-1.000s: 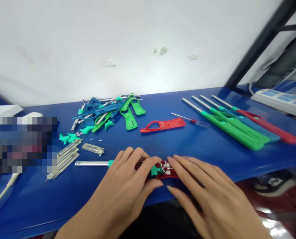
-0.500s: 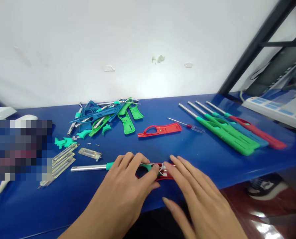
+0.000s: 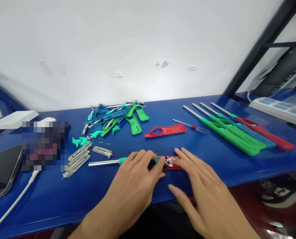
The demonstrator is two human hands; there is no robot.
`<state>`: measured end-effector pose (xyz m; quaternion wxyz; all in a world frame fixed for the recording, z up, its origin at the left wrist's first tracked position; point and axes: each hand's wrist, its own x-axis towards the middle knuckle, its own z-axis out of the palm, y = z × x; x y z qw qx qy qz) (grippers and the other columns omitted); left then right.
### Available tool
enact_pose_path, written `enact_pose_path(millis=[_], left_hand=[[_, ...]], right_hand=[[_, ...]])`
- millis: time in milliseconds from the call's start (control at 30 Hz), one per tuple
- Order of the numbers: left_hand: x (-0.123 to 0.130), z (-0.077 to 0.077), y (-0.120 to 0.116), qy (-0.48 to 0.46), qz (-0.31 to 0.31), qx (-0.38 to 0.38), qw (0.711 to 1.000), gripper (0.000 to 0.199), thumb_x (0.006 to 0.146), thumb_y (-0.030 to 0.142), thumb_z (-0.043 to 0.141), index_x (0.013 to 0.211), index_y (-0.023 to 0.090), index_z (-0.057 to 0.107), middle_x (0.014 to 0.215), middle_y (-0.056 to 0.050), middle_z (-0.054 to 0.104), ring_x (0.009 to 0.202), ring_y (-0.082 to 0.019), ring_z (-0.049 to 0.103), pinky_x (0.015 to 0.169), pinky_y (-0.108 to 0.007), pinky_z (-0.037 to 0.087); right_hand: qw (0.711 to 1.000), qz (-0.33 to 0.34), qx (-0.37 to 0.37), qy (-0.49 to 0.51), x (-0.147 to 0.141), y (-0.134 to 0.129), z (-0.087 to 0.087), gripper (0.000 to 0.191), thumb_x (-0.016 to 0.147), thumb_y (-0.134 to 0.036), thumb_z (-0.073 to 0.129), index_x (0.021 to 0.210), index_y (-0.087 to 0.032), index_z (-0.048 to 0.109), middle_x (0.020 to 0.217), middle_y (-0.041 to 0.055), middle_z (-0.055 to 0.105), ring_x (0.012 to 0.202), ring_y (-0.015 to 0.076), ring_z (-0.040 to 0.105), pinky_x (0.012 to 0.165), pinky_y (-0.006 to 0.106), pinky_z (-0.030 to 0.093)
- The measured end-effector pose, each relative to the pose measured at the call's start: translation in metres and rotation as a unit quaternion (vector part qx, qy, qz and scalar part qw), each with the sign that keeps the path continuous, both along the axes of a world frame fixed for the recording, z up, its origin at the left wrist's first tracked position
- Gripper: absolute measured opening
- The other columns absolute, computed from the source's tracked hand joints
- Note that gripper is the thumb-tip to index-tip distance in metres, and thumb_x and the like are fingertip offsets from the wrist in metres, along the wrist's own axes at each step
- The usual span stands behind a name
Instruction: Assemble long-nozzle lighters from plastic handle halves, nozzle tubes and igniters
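On the near part of the table lies a long-nosed lighter [image 3: 104, 162] with a metal tube, a green collar and an open red handle shell [image 3: 172, 167]. My left hand [image 3: 134, 181] is closed over its middle, thumb and fingers pressing beside the green trigger, which is mostly covered. White wiring and a clear part show in the handle. My right hand [image 3: 204, 189] lies over the handle's end with fingers stretched and touching it; its thumb is spread away. A loose red shell half [image 3: 165, 131] lies beyond the hands, beside a screwdriver [image 3: 200, 128].
At right are several assembled lighters [image 3: 233, 136]. Blue and green shells [image 3: 110, 116] are piled at the back left. Clear fuel tanks [image 3: 77, 162], green triggers [image 3: 80, 141] and tiny screws lie nearer. A phone-like device [image 3: 3, 172] and white cable [image 3: 18, 196] occupy the left.
The view has shifted left, so everything appears farther right. Both hands stay on the lighter, and a little more of the clear part and wiring shows between them.
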<state>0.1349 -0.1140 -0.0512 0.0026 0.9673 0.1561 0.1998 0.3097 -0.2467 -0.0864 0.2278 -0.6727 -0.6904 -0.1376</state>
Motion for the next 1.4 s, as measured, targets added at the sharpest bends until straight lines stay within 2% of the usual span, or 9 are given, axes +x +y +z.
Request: enact_pose_path(millis=[167, 300, 433, 633, 1000, 1133, 1300, 1400], left_hand=[[-0.001, -0.003, 0.003, -0.054, 0.016, -0.061, 0.997, 0.016, 0.106, 0.025, 0.059, 0.119, 0.02, 0.067, 0.111, -0.007, 0.075, 0.095, -0.025, 0.071, 0.084, -0.043, 0.06], [-0.001, -0.005, 0.003, -0.074, 0.0, -0.034, 0.997, 0.014, 0.106, 0.023, 0.057, 0.115, 0.02, 0.067, 0.112, -0.008, 0.076, 0.095, -0.028, 0.072, 0.08, -0.045, 0.061], [-0.002, -0.006, 0.002, -0.088, -0.003, -0.035, 0.995, 0.017, 0.105, 0.023, 0.059, 0.121, 0.019, 0.064, 0.114, -0.008, 0.076, 0.096, -0.028, 0.072, 0.081, -0.045, 0.061], [-0.001, -0.005, 0.003, -0.07, 0.003, -0.049, 0.996, 0.015, 0.105, 0.022, 0.059, 0.118, 0.019, 0.066, 0.113, -0.008, 0.074, 0.094, -0.028, 0.07, 0.081, -0.048, 0.059], [-0.001, -0.006, 0.002, -0.036, 0.037, -0.144, 0.988, 0.016, 0.103, 0.021, 0.063, 0.119, 0.024, 0.065, 0.112, -0.002, 0.071, 0.099, -0.025, 0.064, 0.093, -0.047, 0.051], [0.0, -0.008, 0.002, -0.044, 0.051, -0.14, 0.988, 0.029, 0.102, 0.024, 0.066, 0.13, 0.023, 0.06, 0.115, -0.004, 0.07, 0.106, -0.027, 0.064, 0.101, -0.051, 0.048], [0.001, -0.004, 0.003, -0.04, 0.033, -0.159, 0.986, 0.015, 0.103, 0.021, 0.063, 0.117, 0.025, 0.066, 0.112, -0.002, 0.07, 0.1, -0.026, 0.063, 0.093, -0.048, 0.051], [0.001, -0.003, 0.003, -0.046, 0.034, -0.164, 0.985, 0.015, 0.103, 0.02, 0.063, 0.117, 0.025, 0.066, 0.113, -0.002, 0.07, 0.1, -0.026, 0.063, 0.091, -0.047, 0.051]], right_hand=[[0.999, 0.006, 0.002, -0.031, -0.001, -0.001, -0.002, 0.043, 0.104, -0.039, 0.054, 0.143, -0.021, 0.054, 0.157, 0.0201, 0.054, 0.144, 0.036, 0.053, 0.101, 0.057, 0.058], [0.999, 0.003, -0.003, -0.043, -0.002, -0.002, -0.005, 0.045, 0.103, -0.04, 0.054, 0.144, -0.022, 0.055, 0.16, 0.0223, 0.05, 0.145, 0.038, 0.052, 0.1, 0.06, 0.059], [0.999, 0.0, -0.003, -0.048, -0.002, -0.002, -0.006, 0.048, 0.103, -0.04, 0.054, 0.147, -0.02, 0.054, 0.158, 0.0237, 0.052, 0.142, 0.0388, 0.055, 0.098, 0.061, 0.06], [0.999, 0.005, 0.003, -0.052, -0.002, -0.002, -0.003, 0.049, 0.103, -0.038, 0.053, 0.148, -0.017, 0.054, 0.157, 0.024, 0.053, 0.141, 0.0404, 0.056, 0.096, 0.062, 0.061], [0.998, -0.004, 0.015, -0.06, -0.002, 0.001, -0.007, 0.048, 0.105, -0.04, 0.05, 0.148, -0.019, 0.055, 0.157, 0.0212, 0.054, 0.143, 0.0378, 0.054, 0.098, 0.057, 0.06], [0.998, -0.004, 0.011, -0.058, -0.001, -0.002, -0.009, 0.049, 0.105, -0.042, 0.051, 0.149, -0.02, 0.054, 0.158, 0.0205, 0.052, 0.144, 0.037, 0.053, 0.1, 0.057, 0.059], [0.998, -0.006, 0.016, -0.055, -0.002, -0.001, -0.01, 0.048, 0.105, -0.042, 0.05, 0.147, -0.02, 0.055, 0.156, 0.0211, 0.054, 0.142, 0.0372, 0.055, 0.099, 0.057, 0.06], [0.998, -0.011, 0.018, -0.052, -0.002, 0.0, -0.01, 0.047, 0.105, -0.043, 0.05, 0.146, -0.021, 0.056, 0.155, 0.0209, 0.056, 0.141, 0.0371, 0.056, 0.098, 0.057, 0.06]])
